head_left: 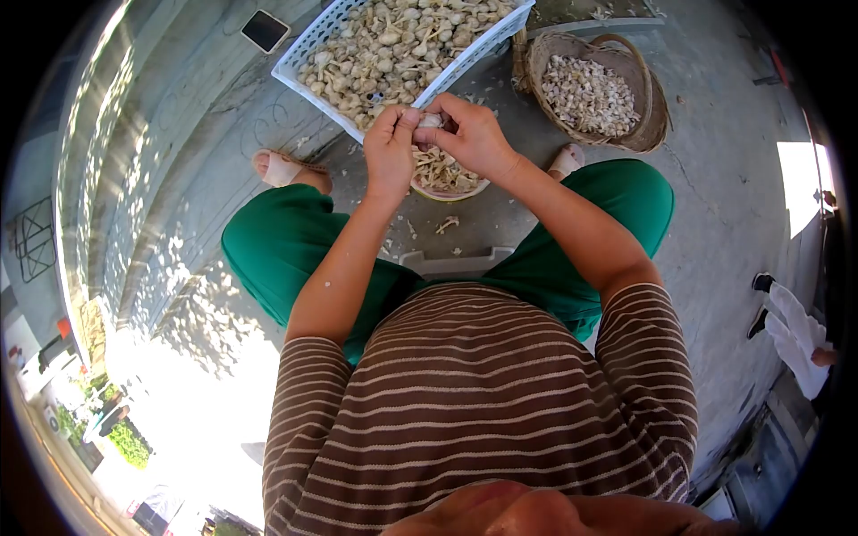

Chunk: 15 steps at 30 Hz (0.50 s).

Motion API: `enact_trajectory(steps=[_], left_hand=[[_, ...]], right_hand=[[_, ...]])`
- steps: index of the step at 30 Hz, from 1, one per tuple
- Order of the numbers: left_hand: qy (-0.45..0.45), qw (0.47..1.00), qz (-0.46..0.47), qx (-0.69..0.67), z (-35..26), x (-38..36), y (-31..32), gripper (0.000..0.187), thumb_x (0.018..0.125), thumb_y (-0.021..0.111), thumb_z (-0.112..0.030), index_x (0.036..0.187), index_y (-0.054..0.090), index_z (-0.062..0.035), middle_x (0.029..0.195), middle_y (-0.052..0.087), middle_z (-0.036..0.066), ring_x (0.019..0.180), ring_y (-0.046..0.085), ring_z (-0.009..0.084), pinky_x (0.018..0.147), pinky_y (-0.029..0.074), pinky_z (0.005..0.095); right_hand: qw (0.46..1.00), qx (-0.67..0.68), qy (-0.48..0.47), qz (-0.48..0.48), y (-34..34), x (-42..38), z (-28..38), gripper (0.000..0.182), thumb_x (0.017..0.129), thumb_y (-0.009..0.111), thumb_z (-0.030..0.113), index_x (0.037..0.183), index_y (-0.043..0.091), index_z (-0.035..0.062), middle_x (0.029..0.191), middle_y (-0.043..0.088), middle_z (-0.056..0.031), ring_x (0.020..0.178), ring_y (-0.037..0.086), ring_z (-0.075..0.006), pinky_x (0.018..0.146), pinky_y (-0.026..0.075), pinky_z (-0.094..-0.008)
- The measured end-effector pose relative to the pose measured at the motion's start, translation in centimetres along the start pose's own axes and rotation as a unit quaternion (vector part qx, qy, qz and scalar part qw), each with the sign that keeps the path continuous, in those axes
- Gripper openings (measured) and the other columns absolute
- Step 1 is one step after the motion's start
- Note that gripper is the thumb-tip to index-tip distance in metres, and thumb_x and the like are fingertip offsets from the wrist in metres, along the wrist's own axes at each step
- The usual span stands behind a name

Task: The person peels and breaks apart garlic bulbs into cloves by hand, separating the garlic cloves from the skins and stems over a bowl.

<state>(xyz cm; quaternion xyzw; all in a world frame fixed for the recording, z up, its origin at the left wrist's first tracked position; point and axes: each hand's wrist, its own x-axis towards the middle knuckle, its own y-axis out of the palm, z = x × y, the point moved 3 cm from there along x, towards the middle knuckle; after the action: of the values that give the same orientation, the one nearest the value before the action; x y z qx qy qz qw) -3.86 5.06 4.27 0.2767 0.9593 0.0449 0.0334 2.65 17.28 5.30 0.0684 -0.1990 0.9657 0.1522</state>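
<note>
Both hands met over the pink bowl (450,189), fingers pinched on one garlic bulb (431,120) held just above it. The left hand (391,147) gripped from the side; the right hand (474,134) curled over the top, wrists bent inward. Peeling went best with small thumb pulls (skins dropping into the bowl), likely.

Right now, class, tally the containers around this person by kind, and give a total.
White plastic crates: 1
Wicker baskets: 1
Bowls, below the left hand and right hand, which hold a garlic bulb: 1
Total: 3
</note>
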Motion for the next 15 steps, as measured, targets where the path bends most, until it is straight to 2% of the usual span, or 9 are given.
enact_trajectory(steps=[6,10,12,13,15], left_hand=[[-0.033,0.989,-0.013,-0.145,0.6,0.0,0.3,0.017,0.092,0.052,-0.014,0.083,0.055,-0.0012,0.074,0.056,0.004,0.059,0.048,0.01,0.052,0.041,0.0237],[-0.036,0.989,-0.029,-0.142,0.4,0.0,0.3,0.017,0.092,0.053,-0.015,0.083,0.056,-0.001,0.074,0.056,0.004,0.059,0.048,0.0105,0.052,0.041,0.0237],[-0.009,0.999,-0.035,-0.037,0.0,0.1,-0.1,0.016,0.092,0.052,-0.015,0.086,0.058,-0.0009,0.075,0.057,0.003,0.059,0.049,0.0104,0.053,0.041,0.0229],[-0.009,0.999,-0.036,-0.038,0.0,0.2,-0.3,0.016,0.092,0.052,-0.015,0.086,0.058,-0.0009,0.075,0.057,0.003,0.059,0.049,0.0104,0.053,0.041,0.0229],[0.033,0.997,-0.009,0.074,-0.6,0.3,-0.3,0.015,0.091,0.053,-0.015,0.089,0.06,-0.0014,0.077,0.058,0.003,0.059,0.05,0.0101,0.054,0.042,0.0222]], right_hand=[[0.998,0.066,0.023,0.0,0.4,-0.1,-0.7,0.021,0.079,0.069,0.017,0.089,0.057,0.0019,0.069,0.062,-0.0037,0.057,0.055,-0.0054,0.053,0.044,-0.0228],[0.997,0.074,0.01,-0.001,0.5,-0.1,-0.9,0.021,0.082,0.067,0.017,0.092,0.057,0.0014,0.07,0.062,-0.0027,0.058,0.056,-0.0054,0.052,0.044,-0.0216],[0.991,0.125,0.048,-0.016,0.6,0.1,-1.2,0.026,0.078,0.07,0.022,0.087,0.055,0.002,0.064,0.058,-0.0073,0.053,0.055,-0.0132,0.05,0.045,-0.0278],[0.991,0.124,0.048,-0.015,0.4,0.1,-1.1,0.026,0.078,0.07,0.022,0.087,0.055,0.002,0.064,0.058,-0.0073,0.053,0.055,-0.0132,0.05,0.045,-0.0278],[0.973,0.196,0.116,0.041,0.1,0.2,-1.1,0.027,0.08,0.068,0.022,0.09,0.056,0.0,0.065,0.059,-0.0067,0.054,0.06,-0.0129,0.049,0.046,-0.0258]])
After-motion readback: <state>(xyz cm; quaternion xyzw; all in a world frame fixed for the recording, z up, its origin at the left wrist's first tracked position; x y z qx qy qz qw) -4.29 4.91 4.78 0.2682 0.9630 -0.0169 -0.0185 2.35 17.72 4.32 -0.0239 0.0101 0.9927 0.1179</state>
